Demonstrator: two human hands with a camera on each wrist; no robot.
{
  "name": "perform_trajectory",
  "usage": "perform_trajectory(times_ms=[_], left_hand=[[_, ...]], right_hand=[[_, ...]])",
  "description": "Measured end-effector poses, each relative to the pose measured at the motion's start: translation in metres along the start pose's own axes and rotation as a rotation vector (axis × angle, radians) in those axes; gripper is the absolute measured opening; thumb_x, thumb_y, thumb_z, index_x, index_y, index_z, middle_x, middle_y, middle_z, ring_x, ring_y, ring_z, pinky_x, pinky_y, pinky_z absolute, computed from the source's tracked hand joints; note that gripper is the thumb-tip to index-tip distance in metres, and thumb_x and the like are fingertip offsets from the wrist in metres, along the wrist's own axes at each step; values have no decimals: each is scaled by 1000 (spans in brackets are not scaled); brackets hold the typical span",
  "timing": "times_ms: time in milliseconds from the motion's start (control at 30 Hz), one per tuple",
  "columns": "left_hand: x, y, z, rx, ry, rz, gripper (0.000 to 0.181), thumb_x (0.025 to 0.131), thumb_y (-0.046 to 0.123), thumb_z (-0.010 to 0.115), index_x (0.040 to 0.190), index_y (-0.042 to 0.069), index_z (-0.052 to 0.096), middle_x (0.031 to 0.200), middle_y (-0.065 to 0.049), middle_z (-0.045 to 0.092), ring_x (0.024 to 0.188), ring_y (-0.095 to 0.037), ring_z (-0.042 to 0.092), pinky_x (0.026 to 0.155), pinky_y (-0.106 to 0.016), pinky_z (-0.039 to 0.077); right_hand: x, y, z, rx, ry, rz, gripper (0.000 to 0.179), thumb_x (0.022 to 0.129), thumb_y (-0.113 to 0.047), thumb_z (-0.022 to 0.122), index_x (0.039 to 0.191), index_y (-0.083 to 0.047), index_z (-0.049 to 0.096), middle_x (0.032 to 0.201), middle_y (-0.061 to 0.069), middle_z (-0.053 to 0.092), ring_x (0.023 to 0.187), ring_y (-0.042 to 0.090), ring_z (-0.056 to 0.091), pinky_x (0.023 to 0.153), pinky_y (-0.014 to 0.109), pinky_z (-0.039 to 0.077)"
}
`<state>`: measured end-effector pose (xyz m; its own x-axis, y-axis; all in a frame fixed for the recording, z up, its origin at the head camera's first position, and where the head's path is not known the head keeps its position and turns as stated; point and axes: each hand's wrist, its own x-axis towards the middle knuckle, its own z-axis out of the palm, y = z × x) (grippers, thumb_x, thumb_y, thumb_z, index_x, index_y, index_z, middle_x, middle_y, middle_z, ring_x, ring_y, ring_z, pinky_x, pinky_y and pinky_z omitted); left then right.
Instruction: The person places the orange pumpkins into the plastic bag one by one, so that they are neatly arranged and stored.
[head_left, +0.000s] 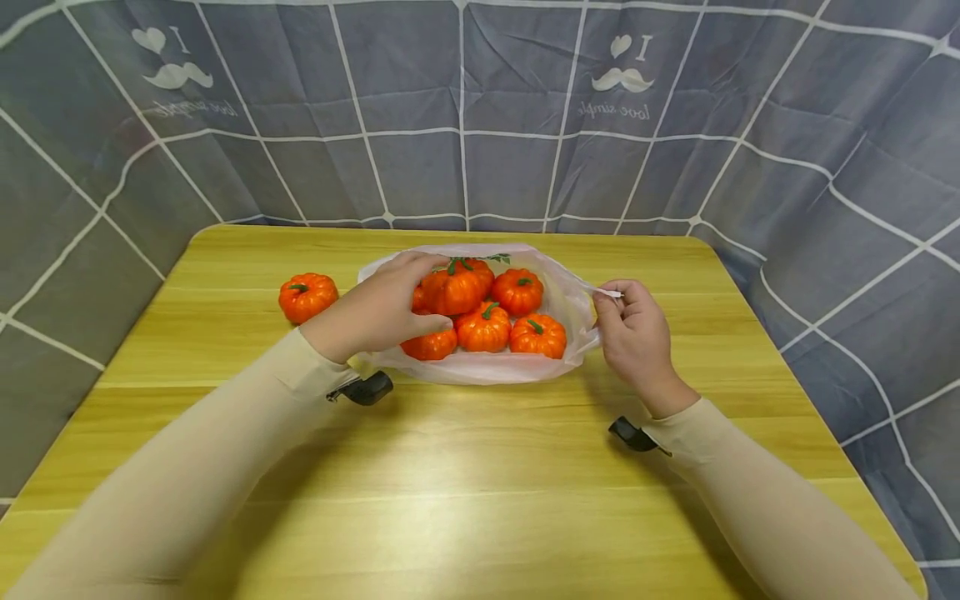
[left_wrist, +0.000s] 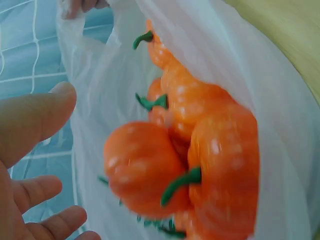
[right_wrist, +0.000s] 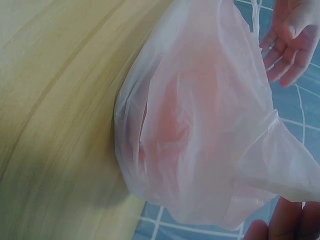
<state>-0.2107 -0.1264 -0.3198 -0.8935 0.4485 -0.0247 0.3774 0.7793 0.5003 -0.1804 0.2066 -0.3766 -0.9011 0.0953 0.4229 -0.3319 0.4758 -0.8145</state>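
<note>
A translucent white plastic bag (head_left: pixel 487 372) lies with its mouth wide, holding several small orange pumpkins (head_left: pixel 484 328) with green stems. One pumpkin (head_left: pixel 467 290) sits higher than the others. Over the bag's left side is my left hand (head_left: pixel 378 307), thumb and fingers spread; in the left wrist view its fingers (left_wrist: pixel 37 117) stand apart from the pumpkins. My right hand (head_left: pixel 637 337) pinches the bag's right handle between thumb and fingers. From the right wrist view, the bag's side (right_wrist: pixel 185 125) hides most of the pumpkins, which show only as an orange tint.
Another orange pumpkin (head_left: pixel 308 297) lies on the wooden table (head_left: pixel 450 492), left of the bag and beyond my left wrist. A grey-blue curtain (head_left: pixel 412 75) with white grid lines hangs behind the table and along its sides.
</note>
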Motion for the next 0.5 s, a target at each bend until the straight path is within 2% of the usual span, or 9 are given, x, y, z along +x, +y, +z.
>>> perform_trajectory(times_ms=[200, 267, 500], left_hand=[[-21, -26, -15, -24, 66, -61, 81, 96, 40, 74, 164, 17, 36, 170, -11, 33, 156, -40, 29, 120, -64, 37], [-27, -37, -19, -15, 93, -83, 81, 97, 41, 73, 164, 15, 36, 170, -14, 33, 157, -43, 27, 123, -68, 29], [-42, -75, -21, 38, 136, -181, 86, 96, 39, 75, 163, 6, 33, 167, -24, 34, 153, -51, 26, 122, -70, 27]], right_hand=[[0, -1, 0, -11, -1, -3, 15, 106, -12, 60, 111, 2, 64, 63, -12, 52, 46, 5, 41, 45, 19, 35], [0, -1, 0, -7, -1, -3, 15, 107, -12, 60, 111, 2, 64, 63, -11, 52, 46, 5, 41, 45, 19, 35], [-1, -3, 1, 4, -4, -1, 14, 106, -11, 60, 112, 2, 63, 62, -12, 51, 46, 5, 40, 45, 19, 34]])
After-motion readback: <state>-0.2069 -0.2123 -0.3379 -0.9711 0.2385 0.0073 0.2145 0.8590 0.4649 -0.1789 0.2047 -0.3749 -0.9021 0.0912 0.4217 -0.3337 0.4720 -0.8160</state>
